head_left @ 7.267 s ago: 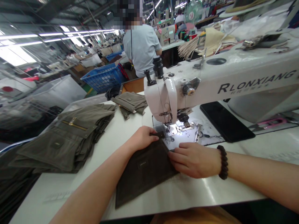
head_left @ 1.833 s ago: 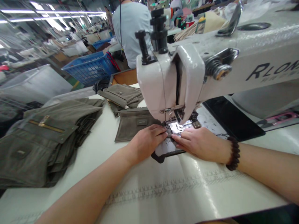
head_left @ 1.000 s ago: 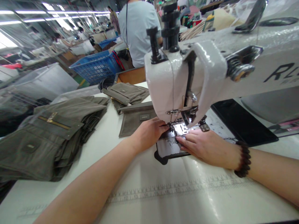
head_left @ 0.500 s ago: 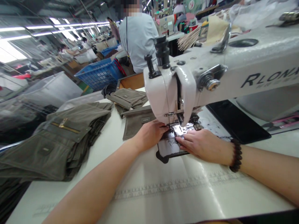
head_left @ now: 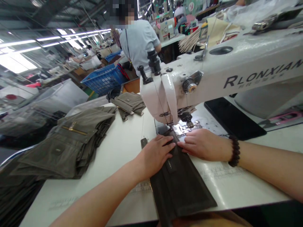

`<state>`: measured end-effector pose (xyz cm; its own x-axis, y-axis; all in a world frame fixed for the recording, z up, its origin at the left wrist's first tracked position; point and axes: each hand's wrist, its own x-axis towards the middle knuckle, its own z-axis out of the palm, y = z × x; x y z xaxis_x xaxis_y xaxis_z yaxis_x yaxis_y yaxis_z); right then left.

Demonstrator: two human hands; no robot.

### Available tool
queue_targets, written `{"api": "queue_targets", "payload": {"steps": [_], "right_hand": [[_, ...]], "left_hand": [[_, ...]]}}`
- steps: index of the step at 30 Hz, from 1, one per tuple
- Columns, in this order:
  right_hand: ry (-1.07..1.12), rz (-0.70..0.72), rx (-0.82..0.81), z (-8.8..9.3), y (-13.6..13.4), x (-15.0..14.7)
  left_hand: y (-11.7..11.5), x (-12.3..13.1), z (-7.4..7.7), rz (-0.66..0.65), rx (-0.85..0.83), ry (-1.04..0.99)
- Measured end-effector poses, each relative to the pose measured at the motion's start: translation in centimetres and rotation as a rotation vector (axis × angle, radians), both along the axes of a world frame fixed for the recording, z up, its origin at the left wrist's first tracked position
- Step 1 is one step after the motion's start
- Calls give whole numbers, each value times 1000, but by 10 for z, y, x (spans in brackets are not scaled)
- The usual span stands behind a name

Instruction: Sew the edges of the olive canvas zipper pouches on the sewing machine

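Note:
A dark olive fabric panel (head_left: 187,186) with a small label lies under the sewing machine's (head_left: 170,101) needle area and hangs toward the table's front edge. My left hand (head_left: 153,156) rests on its upper left part, fingers spread and stretched toward the presser foot. From the other side my right hand (head_left: 205,145), with a dark bead bracelet (head_left: 234,151) at the wrist, has its fingertips closed together at the panel's right edge. Its thumb is hard to make out. The lit metal needle plate (head_left: 183,128) shows just beyond the fingertips.
A stack of olive fabric pieces with zippers (head_left: 78,138) lies at left, a smaller pile (head_left: 130,102) behind. At right are a black phone-like slab (head_left: 234,118) and pink-handled scissors (head_left: 286,118). A blue crate (head_left: 104,78) and a seated co-worker (head_left: 139,41) are beyond.
The panel that lay flat left of the needle now extends from the needle toward me. My left hand has come down and nearer onto it; my right hand stays beside the needle. The view has shifted.

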<state>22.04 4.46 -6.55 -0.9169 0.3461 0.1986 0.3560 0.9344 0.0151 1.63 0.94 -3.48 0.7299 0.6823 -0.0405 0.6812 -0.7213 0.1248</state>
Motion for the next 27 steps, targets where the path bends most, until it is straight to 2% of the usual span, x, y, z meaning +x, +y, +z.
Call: {"api": "queue_targets", "payload": {"steps": [6, 12, 15, 19, 21, 23, 27], "right_hand": [[-26, 12, -27, 0, -1, 0], [-98, -67, -51, 4, -8, -2], [-142, -131, -28, 8, -13, -4], [-224, -184, -18, 17, -22, -5], [-261, -204, -25, 23, -31, 0], [-269, -191, -47, 27, -45, 9], [-173, -99, -178, 27, -80, 32]], "left_hand": [[1, -2, -7, -17, 0, 6], [6, -5, -3, -35, 14, 0], [-17, 7, 7, -33, 18, 50], [-73, 32, 16, -97, -12, 46], [-97, 39, 11, -137, 46, 31], [-112, 40, 1, -139, 153, -5], [-117, 34, -14, -105, 278, -112]]}}
